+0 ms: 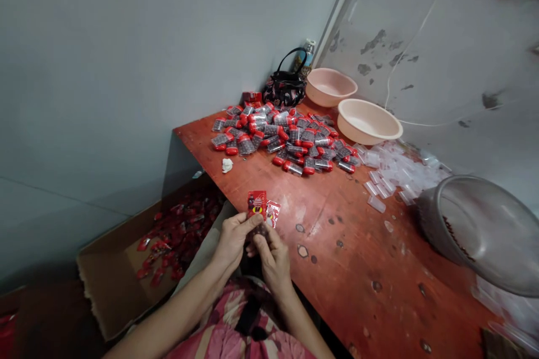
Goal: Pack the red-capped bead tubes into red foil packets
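Both my hands are together over the near edge of the red table. My left hand point(233, 238) is closed, its thumb pressing on a red printed packet point(256, 202) that stands up above the fingers. Another red-and-white packet point(273, 213) shows just beyond my right fingers; whether it is held or lies on the table I cannot tell. My right hand point(273, 261) is closed around the lower end of a small dark, bead-patterned piece point(260, 229) between the two thumbs. Most of that piece is hidden by the fingers.
Clear, red-capped containers with dark contents point(290, 134) lie heaped on the table point(337, 291). Behind them are a handbag point(284, 90) and two basins point(368, 134). Empty clear containers point(387, 174) and a grey tub point(442, 219) are right. A carton point(109, 269) of red packets stands left.
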Demonstrator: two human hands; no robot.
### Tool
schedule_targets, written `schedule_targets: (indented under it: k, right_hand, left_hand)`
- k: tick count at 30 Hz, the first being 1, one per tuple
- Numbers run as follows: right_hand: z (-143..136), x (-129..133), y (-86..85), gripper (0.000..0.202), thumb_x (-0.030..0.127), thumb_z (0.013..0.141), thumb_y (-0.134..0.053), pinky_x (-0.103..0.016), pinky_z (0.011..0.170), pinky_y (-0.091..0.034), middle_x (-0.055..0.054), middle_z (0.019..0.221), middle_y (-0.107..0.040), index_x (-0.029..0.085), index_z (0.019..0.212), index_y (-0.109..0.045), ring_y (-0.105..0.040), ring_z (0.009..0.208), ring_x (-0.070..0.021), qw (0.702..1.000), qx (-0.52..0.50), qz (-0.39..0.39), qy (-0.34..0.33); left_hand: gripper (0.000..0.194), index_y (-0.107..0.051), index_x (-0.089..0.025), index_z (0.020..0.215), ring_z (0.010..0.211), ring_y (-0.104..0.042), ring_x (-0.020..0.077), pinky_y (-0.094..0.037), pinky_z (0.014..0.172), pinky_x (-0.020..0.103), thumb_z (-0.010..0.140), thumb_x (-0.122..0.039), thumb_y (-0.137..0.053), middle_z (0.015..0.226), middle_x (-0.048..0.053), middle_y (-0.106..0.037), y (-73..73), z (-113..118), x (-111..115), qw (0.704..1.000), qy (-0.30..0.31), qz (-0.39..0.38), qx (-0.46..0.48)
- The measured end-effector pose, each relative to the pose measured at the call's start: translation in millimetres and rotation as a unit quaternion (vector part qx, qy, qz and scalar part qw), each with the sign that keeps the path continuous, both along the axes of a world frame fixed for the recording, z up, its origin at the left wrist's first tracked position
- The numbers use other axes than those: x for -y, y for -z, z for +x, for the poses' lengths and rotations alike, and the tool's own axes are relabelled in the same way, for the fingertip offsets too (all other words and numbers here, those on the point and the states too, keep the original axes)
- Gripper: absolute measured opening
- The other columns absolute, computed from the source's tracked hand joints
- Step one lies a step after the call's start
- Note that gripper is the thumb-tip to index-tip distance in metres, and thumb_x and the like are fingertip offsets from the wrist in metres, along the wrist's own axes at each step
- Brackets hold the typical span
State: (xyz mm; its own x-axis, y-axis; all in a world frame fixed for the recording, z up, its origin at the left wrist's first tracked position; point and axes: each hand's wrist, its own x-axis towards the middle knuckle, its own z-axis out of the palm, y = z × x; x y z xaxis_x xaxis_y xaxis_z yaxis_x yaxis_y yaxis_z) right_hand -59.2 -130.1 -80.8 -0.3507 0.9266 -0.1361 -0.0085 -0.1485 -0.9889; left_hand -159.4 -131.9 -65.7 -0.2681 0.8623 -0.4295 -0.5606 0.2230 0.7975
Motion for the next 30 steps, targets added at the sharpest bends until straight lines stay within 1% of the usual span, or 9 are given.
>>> schedule_targets:
  k: [4,7,9,13,15,19,23,27,30]
  right_hand:
    - [-3,0,6.5,0.026,0.038,0.081,-0.054,-0.02,0.044,-0.044,0.001,0.062,-0.06,0.016,0.096,-0.054,-0.054,0.045,-0.0097,0.991,-0.098,-0.078,0.038]
    - [-5,-6,5.2,0.028,0.039,0.076,-0.06,-0.016,0.035,-0.037,0.005,0.052,-0.056,0.018,0.09,-0.047,-0.049,0.035,-0.008,0.976,-0.16,-0.125,0.074]
    - [-4,-10,1.8,0.028,0.039,0.076,-0.061,-0.015,0.033,-0.035,0.007,0.049,-0.054,0.019,0.085,-0.042,-0.047,0.032,-0.0076,0.971,-0.181,-0.135,0.077]
    - [-1,-13,-2.8,0.026,0.035,0.079,-0.059,-0.016,0.037,-0.041,0.006,0.056,-0.058,0.021,0.084,-0.038,-0.053,0.038,-0.0084,0.98,-0.161,-0.103,0.06]
    - [-1,-11,-2.5,0.026,0.033,0.079,-0.058,-0.017,0.039,-0.043,0.007,0.056,-0.057,0.022,0.089,-0.038,-0.054,0.039,-0.0086,0.987,-0.128,-0.081,0.057]
    - [-1,-5,-1.2,0.026,0.033,0.078,-0.059,-0.017,0.04,-0.044,0.008,0.055,-0.056,0.021,0.09,-0.039,-0.055,0.04,-0.0086,0.994,-0.066,-0.039,0.073]
    - [-3,-7,-1.8,0.026,0.035,0.079,-0.059,-0.016,0.037,-0.042,0.009,0.052,-0.055,0.021,0.089,-0.039,-0.052,0.036,-0.0081,0.991,-0.095,-0.062,0.077]
    - [-3,-10,-1.7,0.026,0.036,0.079,-0.057,-0.015,0.036,-0.038,0.008,0.054,-0.056,0.021,0.089,-0.038,-0.051,0.036,-0.0077,0.982,-0.151,-0.096,0.059]
    - [-1,-7,-1.1,0.026,0.034,0.079,-0.058,-0.016,0.038,-0.041,0.007,0.056,-0.056,0.021,0.09,-0.038,-0.052,0.039,-0.0078,0.989,-0.115,-0.081,0.042]
  left_hand:
    - [0.031,-0.056,-0.013,0.063,0.03,-0.027,0.0028,-0.021,0.028,0.016,0.067,-0.043,-0.065,0.041,-0.007,-0.037,4.0,17,6,0.999,-0.048,0.003,-0.009]
    - [0.029,-0.055,-0.013,0.063,0.035,-0.03,0.003,-0.024,0.033,0.016,0.069,-0.04,-0.064,0.045,-0.006,-0.038,1.7,22,10,0.999,-0.026,0.028,0.015]
    - [0.029,-0.054,-0.012,0.062,0.04,-0.034,0.004,-0.03,0.038,0.017,0.071,-0.039,-0.063,0.048,-0.005,-0.04,-2.3,20,11,0.998,-0.001,0.049,0.051]
    - [0.03,-0.053,-0.014,0.066,0.043,-0.041,0.007,-0.036,0.04,0.021,0.075,-0.042,-0.057,0.055,-0.002,-0.047,-7.9,9,7,0.993,-0.001,0.061,0.102]
    - [0.029,-0.054,-0.014,0.069,0.041,-0.041,0.0077,-0.035,0.037,0.021,0.074,-0.042,-0.058,0.054,-0.002,-0.048,-7.2,5,4,0.994,-0.008,0.053,0.092]
    - [0.03,-0.055,-0.014,0.062,0.035,-0.038,0.0072,-0.031,0.033,0.021,0.07,-0.042,-0.063,0.047,-0.004,-0.045,-2.0,7,3,0.997,-0.007,0.029,0.068]
    - [0.03,-0.059,-0.013,0.064,0.036,-0.037,0.0063,-0.03,0.035,0.02,0.07,-0.042,-0.062,0.046,-0.005,-0.043,2.3,15,7,0.999,-0.016,0.025,0.042]
    - [0.026,-0.059,-0.013,0.066,0.039,-0.041,0.0071,-0.034,0.038,0.021,0.072,-0.038,-0.061,0.05,-0.003,-0.047,5.2,11,11,0.999,-0.001,0.052,0.007]
    - [0.024,-0.057,-0.014,0.069,0.041,-0.046,0.0087,-0.037,0.038,0.022,0.075,-0.036,-0.059,0.055,-0.002,-0.051,6.1,2,10,0.997,0.008,0.059,0.043]
